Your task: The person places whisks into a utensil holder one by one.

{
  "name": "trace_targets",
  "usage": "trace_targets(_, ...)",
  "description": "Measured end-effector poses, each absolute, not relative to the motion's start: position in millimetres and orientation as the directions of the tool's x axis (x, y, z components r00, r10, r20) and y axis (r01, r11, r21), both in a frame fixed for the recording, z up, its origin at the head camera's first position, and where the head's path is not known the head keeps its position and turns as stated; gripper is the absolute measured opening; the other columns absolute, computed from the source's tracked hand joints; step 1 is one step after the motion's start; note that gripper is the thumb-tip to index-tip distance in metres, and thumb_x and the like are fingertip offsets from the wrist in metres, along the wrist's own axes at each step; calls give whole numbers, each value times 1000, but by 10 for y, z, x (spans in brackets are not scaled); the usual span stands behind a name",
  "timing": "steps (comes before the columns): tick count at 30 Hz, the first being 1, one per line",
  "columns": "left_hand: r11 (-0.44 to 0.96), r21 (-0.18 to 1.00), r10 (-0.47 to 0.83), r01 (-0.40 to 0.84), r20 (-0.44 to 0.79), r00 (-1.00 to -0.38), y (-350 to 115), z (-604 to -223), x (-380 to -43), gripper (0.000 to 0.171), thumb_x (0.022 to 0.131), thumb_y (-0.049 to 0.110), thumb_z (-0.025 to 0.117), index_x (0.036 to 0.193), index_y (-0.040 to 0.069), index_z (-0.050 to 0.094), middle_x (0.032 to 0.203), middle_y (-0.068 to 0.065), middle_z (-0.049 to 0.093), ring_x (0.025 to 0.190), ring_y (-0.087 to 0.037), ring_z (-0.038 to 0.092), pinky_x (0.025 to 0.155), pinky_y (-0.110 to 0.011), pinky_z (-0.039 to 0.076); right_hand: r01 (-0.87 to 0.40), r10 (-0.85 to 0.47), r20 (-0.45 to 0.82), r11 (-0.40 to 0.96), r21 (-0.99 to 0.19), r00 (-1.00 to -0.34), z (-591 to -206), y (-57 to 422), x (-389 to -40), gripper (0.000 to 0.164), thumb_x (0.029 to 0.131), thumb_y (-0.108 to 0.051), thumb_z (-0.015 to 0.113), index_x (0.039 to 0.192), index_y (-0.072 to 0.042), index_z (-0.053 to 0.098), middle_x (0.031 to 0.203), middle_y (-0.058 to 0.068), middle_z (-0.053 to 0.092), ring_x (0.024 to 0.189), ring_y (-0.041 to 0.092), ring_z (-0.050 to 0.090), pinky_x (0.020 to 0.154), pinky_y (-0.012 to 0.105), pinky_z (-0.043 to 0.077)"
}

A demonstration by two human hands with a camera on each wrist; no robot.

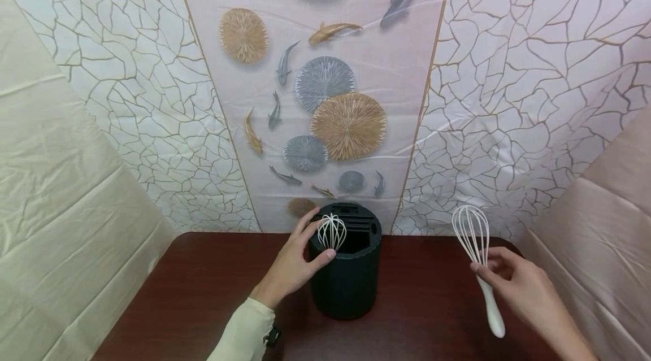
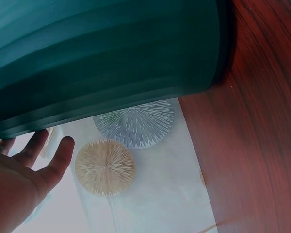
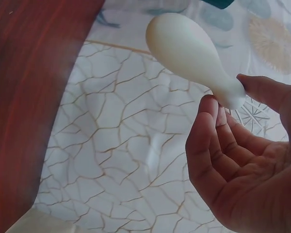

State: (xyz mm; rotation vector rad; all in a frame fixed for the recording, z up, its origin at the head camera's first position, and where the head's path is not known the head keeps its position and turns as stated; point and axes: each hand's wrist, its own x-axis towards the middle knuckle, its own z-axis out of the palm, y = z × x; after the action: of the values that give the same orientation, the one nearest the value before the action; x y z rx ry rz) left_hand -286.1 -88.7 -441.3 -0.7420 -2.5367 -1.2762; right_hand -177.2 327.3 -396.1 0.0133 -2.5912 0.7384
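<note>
A small white wire whisk (image 1: 331, 232) stands head up at the left of the opening of a dark green utensil holder (image 1: 344, 287). My left hand (image 1: 290, 270) reaches over the holder's rim, thumb at the base of the whisk's wires and index finger beside their top. In the left wrist view, other fingers (image 2: 58, 162) extend along the holder's outer wall. My right hand (image 1: 524, 287) pinches a larger white whisk (image 1: 480, 270) where wires meet handle. It is tilted, wires up, its rounded handle (image 3: 184, 48) pointing down in the head view.
The holder stands on a dark reddish-brown wooden table (image 1: 203, 299), near its back edge. A patterned cloth backdrop (image 1: 152, 67) hangs behind the table. Beige cloth panels (image 1: 61, 208) flank both sides.
</note>
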Motion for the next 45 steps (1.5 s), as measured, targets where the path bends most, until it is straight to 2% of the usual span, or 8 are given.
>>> trace_targets(6,506,679,347,532,404,-846,-899,-4415,-2858,64,98,58,70,154,34,53,168,31,18,152,-17,37,117,-59,39,-146,112,433,843,-518,-894,-3862,3135,-1756,27,94,-31,82,112,-12,74,86,-7,73,74,-10,60,69,22,42)
trace_targets(14,497,678,356,541,409,-840,-901,-4410,-2867,56,98,53,71,149,32,58,169,29,19,153,-17,36,118,-57,38,-202,104,472,809,-552,-875,-3753,2953,-1800,26,93,-23,84,113,-10,74,85,-6,73,69,-6,61,66,23,43)
trace_targets(29,473,680,352,560,437,-828,-895,-4408,-2855,54,98,53,71,145,29,60,170,20,24,152,-21,39,116,-59,40,-295,96,534,746,-597,-840,-3577,2674,-1877,24,93,-19,83,113,-9,74,87,0,76,71,-4,64,67,16,44)
trace_targets(36,479,667,347,571,454,-821,-897,-4428,-2851,54,99,51,71,146,28,60,172,10,27,151,-22,40,115,-60,41,-306,97,532,726,-616,-841,-3512,2587,-1892,28,95,-21,82,118,-9,74,91,3,77,73,-3,66,68,18,45)
trace_targets(39,481,671,342,565,450,-825,-900,-4426,-2841,55,98,51,72,147,28,60,172,11,27,152,-21,39,115,-60,40,-315,92,533,718,-621,-841,-3478,2542,-1906,28,95,-20,81,120,-8,73,94,5,78,75,-3,67,69,17,47)
trace_targets(45,473,673,343,568,453,-823,-889,-4423,-2845,54,99,52,71,147,29,60,173,9,27,152,-23,39,114,-62,41,-325,89,528,698,-638,-845,-3421,2454,-1933,28,97,-20,79,120,-6,72,94,7,78,76,-1,67,63,21,51)
